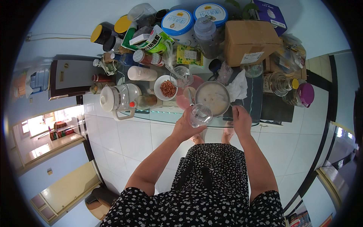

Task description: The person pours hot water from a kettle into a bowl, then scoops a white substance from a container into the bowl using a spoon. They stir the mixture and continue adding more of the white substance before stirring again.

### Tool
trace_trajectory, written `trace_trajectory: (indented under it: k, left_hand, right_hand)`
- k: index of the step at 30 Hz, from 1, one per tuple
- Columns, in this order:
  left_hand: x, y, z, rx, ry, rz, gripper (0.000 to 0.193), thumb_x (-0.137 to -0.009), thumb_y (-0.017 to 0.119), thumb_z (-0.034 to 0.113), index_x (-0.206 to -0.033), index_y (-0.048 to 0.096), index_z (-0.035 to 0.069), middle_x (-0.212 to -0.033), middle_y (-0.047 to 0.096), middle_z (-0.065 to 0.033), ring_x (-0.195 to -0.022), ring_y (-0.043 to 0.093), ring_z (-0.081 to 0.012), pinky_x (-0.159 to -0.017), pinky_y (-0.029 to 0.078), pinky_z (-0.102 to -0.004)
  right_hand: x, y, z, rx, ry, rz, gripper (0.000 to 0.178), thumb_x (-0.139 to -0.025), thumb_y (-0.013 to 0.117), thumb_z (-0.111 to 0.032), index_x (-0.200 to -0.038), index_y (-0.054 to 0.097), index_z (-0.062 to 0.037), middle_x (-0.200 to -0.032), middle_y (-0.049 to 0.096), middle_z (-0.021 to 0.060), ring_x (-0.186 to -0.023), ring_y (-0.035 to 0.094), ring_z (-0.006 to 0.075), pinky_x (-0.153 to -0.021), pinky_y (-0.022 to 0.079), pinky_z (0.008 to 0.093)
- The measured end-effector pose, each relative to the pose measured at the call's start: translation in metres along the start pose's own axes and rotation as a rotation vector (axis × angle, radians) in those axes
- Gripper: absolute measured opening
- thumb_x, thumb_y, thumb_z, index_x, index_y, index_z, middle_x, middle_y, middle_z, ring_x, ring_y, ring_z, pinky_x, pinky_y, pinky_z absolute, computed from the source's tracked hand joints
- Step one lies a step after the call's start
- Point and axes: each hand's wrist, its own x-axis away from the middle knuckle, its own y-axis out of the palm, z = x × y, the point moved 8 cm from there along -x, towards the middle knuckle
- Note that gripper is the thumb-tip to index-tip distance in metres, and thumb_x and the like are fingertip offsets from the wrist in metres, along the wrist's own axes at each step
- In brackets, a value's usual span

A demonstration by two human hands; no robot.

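My left hand (184, 128) is closed round a clear glass cup (201, 115), just in front of a round metal pot (212, 99). Pale, cloudy liquid with lumps fills the pot. At the pot's lower right rim my right hand (242, 120) is closed, apparently on the pot's handle, which the fingers hide. A spoon handle (191, 96) shows at the pot's left side, above the cup. Left of the pot are a pink round dish (183, 103), a second clear glass (182, 77) and a white bowl (157, 87) with reddish-brown nuts (168, 89).
A glass jug (120, 99) and a red-capped bottle (145, 101) stand on the left of the glass table (170, 119). Crumpled white tissue (238, 86) lies right of the pot. Behind are a cardboard box (249, 41), a grey bottle (206, 36) and blue-lidded tubs (177, 22).
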Motion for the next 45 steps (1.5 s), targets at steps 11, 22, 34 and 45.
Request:
trace_trajectory:
  k: [11, 22, 34, 45]
  left_hand:
    - [0.008, -0.014, -0.002, 0.239, 0.174, 0.043, 0.095, -0.064, 0.083, 0.017, -0.135, 0.021, 0.008, -0.133, 0.041, -0.0128, -0.122, 0.044, -0.0269, -0.100, 0.040, -0.0392]
    - [0.014, -0.027, -0.004, 0.257, 0.260, 0.114, 0.094, -0.061, 0.086, 0.016, -0.134, 0.026, 0.007, -0.131, 0.042, -0.0128, -0.122, 0.044, -0.0257, -0.100, 0.039, -0.0385]
    - [0.003, -0.023, -0.005, 0.221, 0.211, 0.084, 0.095, -0.061, 0.083, 0.014, -0.136, 0.024, 0.006, -0.131, 0.044, -0.0130, -0.124, 0.043, -0.0263, -0.102, 0.038, -0.0379]
    - [-0.004, -0.023, 0.005, -0.043, -0.019, 0.031, 0.092, -0.059, 0.081, 0.028, -0.135, 0.033, 0.009, -0.128, 0.047, -0.0158, -0.119, 0.048, -0.0310, -0.099, 0.041, -0.0402]
  right_hand:
    - [0.015, 0.047, 0.062, -0.854, 0.764, -0.285, 0.029, -0.092, 0.054, -0.027, -0.090, 0.062, 0.0007, -0.065, 0.049, 0.0003, -0.057, 0.043, 0.0109, -0.051, 0.037, 0.0298]
    - [-0.016, -0.012, -0.016, -0.010, -0.100, 0.056, 0.020, -0.090, 0.056, -0.023, -0.096, 0.065, -0.0052, -0.086, 0.063, 0.0133, -0.075, 0.062, 0.0307, -0.064, 0.049, 0.0375]
    - [-0.006, 0.060, 0.076, -0.339, 0.495, -0.250, 0.034, -0.090, 0.053, -0.031, -0.097, 0.065, -0.0001, -0.070, 0.061, 0.0139, -0.066, 0.058, 0.0260, -0.062, 0.044, 0.0354]
    - [-0.007, -0.007, -0.013, -0.126, 0.112, -0.056, 0.025, -0.091, 0.055, -0.026, -0.097, 0.065, -0.0042, -0.079, 0.064, 0.0137, -0.070, 0.062, 0.0292, -0.062, 0.047, 0.0370]
